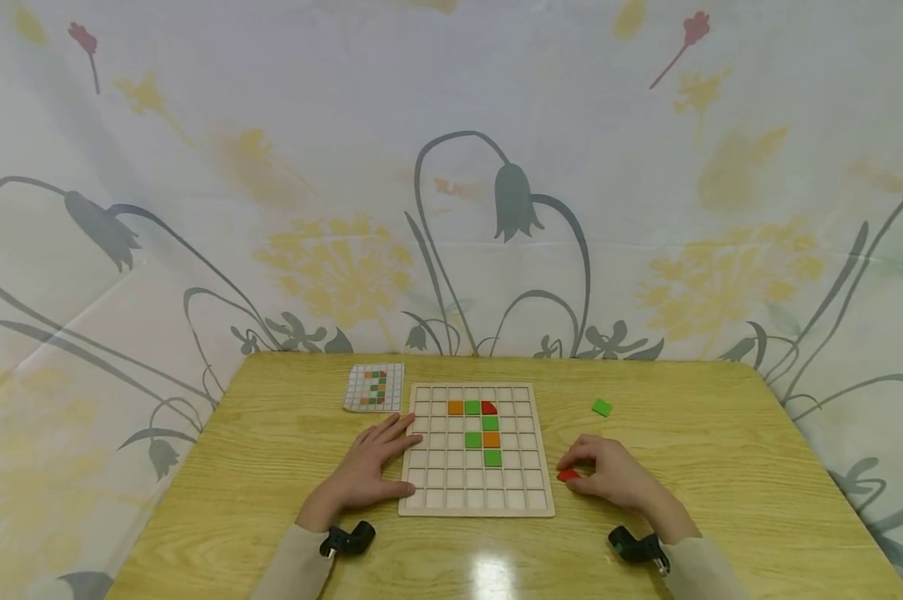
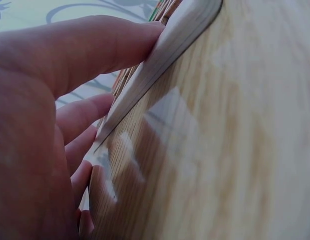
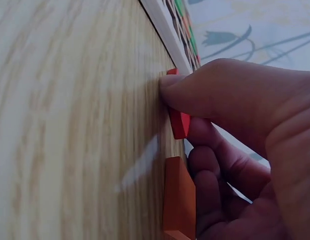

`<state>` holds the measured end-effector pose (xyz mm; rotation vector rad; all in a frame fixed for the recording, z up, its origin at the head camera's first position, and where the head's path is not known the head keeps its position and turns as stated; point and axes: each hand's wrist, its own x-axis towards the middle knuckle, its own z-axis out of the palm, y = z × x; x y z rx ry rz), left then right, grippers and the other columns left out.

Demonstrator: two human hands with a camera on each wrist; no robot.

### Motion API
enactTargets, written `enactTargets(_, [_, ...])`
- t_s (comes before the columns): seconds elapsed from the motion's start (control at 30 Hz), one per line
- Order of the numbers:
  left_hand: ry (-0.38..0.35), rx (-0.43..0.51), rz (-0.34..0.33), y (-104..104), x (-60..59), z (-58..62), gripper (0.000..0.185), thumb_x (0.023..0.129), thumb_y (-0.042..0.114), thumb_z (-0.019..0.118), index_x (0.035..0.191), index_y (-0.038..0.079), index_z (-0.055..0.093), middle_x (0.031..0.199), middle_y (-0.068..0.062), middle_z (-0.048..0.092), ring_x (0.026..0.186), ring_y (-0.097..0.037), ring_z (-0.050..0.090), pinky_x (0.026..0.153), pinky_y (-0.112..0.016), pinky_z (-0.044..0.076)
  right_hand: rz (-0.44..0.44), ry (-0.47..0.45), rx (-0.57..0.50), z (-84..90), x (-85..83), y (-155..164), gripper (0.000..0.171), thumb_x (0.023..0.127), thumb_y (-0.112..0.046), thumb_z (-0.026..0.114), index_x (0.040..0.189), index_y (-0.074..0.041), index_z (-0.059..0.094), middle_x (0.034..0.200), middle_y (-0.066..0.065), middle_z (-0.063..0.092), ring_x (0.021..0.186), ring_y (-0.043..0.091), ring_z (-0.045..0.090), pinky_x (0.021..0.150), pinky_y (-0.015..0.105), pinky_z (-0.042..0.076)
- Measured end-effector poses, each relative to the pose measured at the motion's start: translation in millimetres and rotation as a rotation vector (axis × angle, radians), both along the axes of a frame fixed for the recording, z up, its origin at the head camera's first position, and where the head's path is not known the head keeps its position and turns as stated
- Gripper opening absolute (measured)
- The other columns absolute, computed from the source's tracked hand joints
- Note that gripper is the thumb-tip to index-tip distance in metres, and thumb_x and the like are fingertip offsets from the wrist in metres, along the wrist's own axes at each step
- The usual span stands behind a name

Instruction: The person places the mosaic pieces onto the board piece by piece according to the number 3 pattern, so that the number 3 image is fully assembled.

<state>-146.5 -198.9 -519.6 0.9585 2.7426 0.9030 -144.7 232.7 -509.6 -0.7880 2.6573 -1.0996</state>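
Observation:
A pale wooden grid board [image 1: 477, 508] lies on the table, with orange, green and red tiles in some of its squares. Fingers spread, my left hand [image 1: 368, 468] rests along the board's left edge, thumb and fingertips at the rim. Just off the board's right edge, my right hand [image 1: 609, 473] pinches a red tile [image 3: 180, 122] between thumb and fingers, close over the table. An orange tile [image 3: 179, 200] shows beside the curled fingers in the right wrist view; in the head view the hand hides it.
Behind my left hand lies a paper card [image 1: 374, 387] printed with a coloured grid pattern. One loose green tile [image 1: 602, 407] lies on the table beyond my right hand. A flower-print cloth [image 1: 451, 208] hangs at the table's back edge.

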Motion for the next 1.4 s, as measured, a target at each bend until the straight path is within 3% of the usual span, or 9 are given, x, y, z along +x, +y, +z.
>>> enactTargets(0.2, [0.006, 0.01, 0.002, -0.3, 0.8, 0.4, 0.074, 0.085, 0.042, 0.074, 0.148, 0.012, 0.05, 0.163, -0.01, 0.025, 0.15, -0.036, 0.014, 0.112, -0.066, 0.013, -0.036, 0.034, 0.029, -0.5, -1.2, -4.5, 0.02, 0.077, -0.008, 0.079, 0.094, -0.018, 0.075, 0.089, -0.013, 0.061, 0.081, 0.006, 0.055, 0.074, 0.029, 0.048])
enactTargets(0.7, [0.003, 0.015, 0.003, -1.1, 1.3, -0.7, 0.073, 0.085, 0.043, 0.073, 0.148, 0.011, 0.051, 0.163, -0.01, 0.026, 0.15, -0.036, 0.014, 0.113, -0.065, 0.013, -0.061, 0.016, 0.004, -6.4, -1.0, -4.7, 0.021, 0.076, -0.007, 0.077, 0.093, -0.019, 0.072, 0.089, -0.011, 0.061, 0.08, 0.007, 0.054, 0.072, 0.028, 0.049])
enactTargets(0.97, [0.008, 0.01, -0.002, -0.1, 0.6, 0.3, 0.073, 0.086, 0.043, 0.073, 0.148, 0.012, 0.05, 0.163, -0.009, 0.025, 0.15, -0.036, 0.014, 0.113, -0.065, 0.013, -0.084, -0.014, -0.021, -1.8, -0.2, -3.4, 0.021, 0.077, -0.008, 0.077, 0.095, -0.018, 0.072, 0.095, -0.009, 0.063, 0.085, 0.009, 0.057, 0.076, 0.029, 0.05])
enactTargets(1.4, [0.011, 0.028, 0.0, 0.2, 1.0, -0.1, 0.073, 0.085, 0.042, 0.073, 0.148, 0.011, 0.051, 0.163, -0.009, 0.026, 0.15, -0.037, 0.015, 0.112, -0.066, 0.013, -0.081, 0.007, -0.037, 4.2, 1.5, -9.4, 0.023, 0.076, -0.002, 0.075, 0.095, -0.014, 0.072, 0.094, -0.007, 0.061, 0.081, 0.009, 0.054, 0.072, 0.027, 0.048])
